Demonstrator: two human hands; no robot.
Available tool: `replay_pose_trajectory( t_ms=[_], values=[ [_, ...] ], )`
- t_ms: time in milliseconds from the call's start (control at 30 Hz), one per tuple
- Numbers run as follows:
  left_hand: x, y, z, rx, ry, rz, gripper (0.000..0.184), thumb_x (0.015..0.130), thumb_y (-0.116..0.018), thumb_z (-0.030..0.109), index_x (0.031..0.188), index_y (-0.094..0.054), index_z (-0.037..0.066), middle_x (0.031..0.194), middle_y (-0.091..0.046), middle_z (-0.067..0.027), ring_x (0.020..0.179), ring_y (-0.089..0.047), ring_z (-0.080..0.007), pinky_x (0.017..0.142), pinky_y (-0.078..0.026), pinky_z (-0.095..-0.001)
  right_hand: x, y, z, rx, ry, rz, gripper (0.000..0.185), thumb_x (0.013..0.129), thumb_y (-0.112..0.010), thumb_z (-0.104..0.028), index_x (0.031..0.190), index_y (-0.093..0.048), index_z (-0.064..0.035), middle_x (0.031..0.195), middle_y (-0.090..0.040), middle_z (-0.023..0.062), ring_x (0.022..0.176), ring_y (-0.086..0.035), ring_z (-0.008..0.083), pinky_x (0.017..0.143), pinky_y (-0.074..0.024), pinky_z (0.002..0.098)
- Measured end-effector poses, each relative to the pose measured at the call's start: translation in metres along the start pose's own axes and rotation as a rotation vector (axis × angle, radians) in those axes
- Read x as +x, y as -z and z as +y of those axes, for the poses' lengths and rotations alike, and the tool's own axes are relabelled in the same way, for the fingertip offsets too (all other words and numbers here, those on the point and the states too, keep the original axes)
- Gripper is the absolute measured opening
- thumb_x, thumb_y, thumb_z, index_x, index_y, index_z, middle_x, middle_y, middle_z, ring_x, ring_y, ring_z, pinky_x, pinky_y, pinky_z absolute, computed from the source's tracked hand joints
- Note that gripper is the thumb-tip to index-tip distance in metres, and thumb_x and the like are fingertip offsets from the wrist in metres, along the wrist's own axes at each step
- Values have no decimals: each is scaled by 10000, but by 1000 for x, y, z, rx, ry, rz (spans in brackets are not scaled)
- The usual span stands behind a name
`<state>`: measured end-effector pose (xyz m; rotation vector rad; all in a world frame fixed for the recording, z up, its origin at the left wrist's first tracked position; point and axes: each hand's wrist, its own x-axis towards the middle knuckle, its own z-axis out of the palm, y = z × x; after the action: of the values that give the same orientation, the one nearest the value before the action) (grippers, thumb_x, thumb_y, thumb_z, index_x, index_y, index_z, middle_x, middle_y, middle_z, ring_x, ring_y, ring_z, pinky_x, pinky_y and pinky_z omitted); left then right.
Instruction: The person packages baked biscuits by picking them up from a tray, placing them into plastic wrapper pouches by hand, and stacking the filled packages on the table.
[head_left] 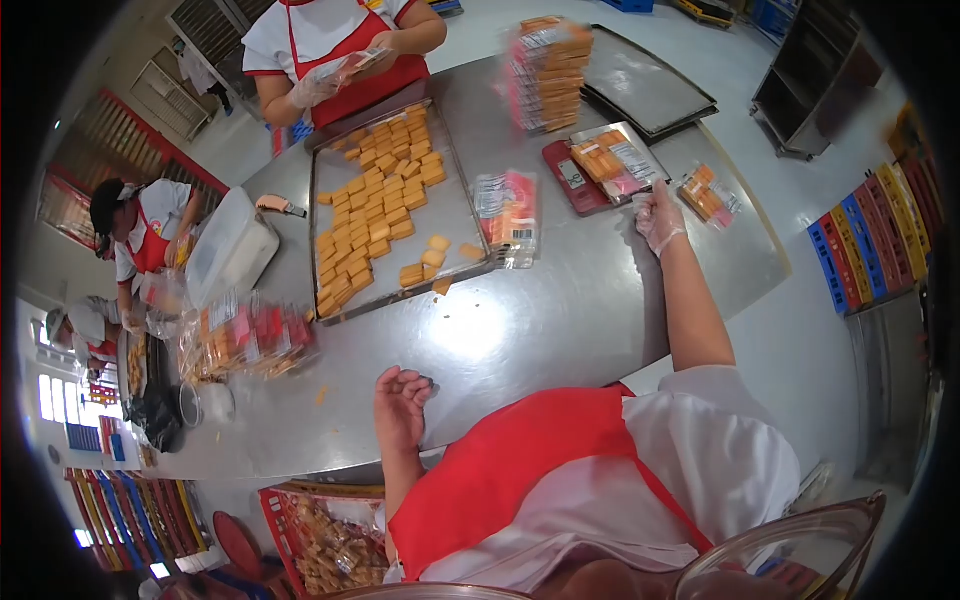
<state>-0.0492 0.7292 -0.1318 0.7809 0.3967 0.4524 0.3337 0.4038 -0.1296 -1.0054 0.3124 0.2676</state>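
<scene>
My right hand (658, 218), in a clear glove, is closed at the near right corner of a clear-and-pink packet of biscuits (602, 158). That packet lies on a small red scale (568, 178). Its fingers appear to pinch the packet's edge, though the contact is small in view. My left hand (403, 405) hangs over the near table edge, fingers loosely curled and apart, holding nothing. To the right of the scale lies another biscuit packet (708, 195). A filled packet with a barcode (508, 215) lies left of the scale.
A large tray (455, 190) bears rows of rectangular biscuits. Stacked packets (548, 75) stand at the back near dark trays (645, 85). More packets (245, 335) and a clear plastic bin (232, 250) are at left. A co-worker (340, 60) holds a packet across the steel table (560, 310).
</scene>
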Motion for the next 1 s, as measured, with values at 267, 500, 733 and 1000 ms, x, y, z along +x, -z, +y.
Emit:
replay_pose_trajectory(
  t_ms=[267, 500, 733, 1000],
  values=[
    [0, 3, -1, -27, -24, -60, 269, 901, -421, 259, 1078, -451, 58, 957, -551, -133, 834, -575, -230, 751, -485, -320, -7, -1, -3, -127, -26, 58, 458, 790, -541, -512, 796, -399, -77, 570, -353, 8, 405, -358, 110, 354, -274, 211],
    [3, 10, -1, 44, 62, -7, 306, 902, -421, 303, 1091, -442, 63, 959, -542, -122, 841, -565, -237, 756, -479, -338, -22, -12, -18, -338, -160, -68, 445, 788, -495, -570, 758, -432, -131, 514, -420, -36, 361, -362, 61, 312, -250, 182],
    [1, 18, -2, -60, 8, -196, 354, 899, -435, 318, 1130, -419, 50, 1008, -510, -119, 910, -537, -230, 790, -449, -352, 49, 0, -14, -400, 30, -98, 182, 862, -463, -317, 755, -488, -172, 602, -463, -41, 439, -411, 48, 356, -290, 170],
    [-8, 18, 7, 66, -98, -26, 263, 902, -428, 215, 1094, -460, 38, 969, -532, -90, 889, -544, -187, 758, -454, -308, 26, -95, -7, -697, 434, -123, 168, 807, -495, -198, 883, -545, -56, 803, -557, 45, 673, -551, 164, 582, -465, 280]
  ],
)
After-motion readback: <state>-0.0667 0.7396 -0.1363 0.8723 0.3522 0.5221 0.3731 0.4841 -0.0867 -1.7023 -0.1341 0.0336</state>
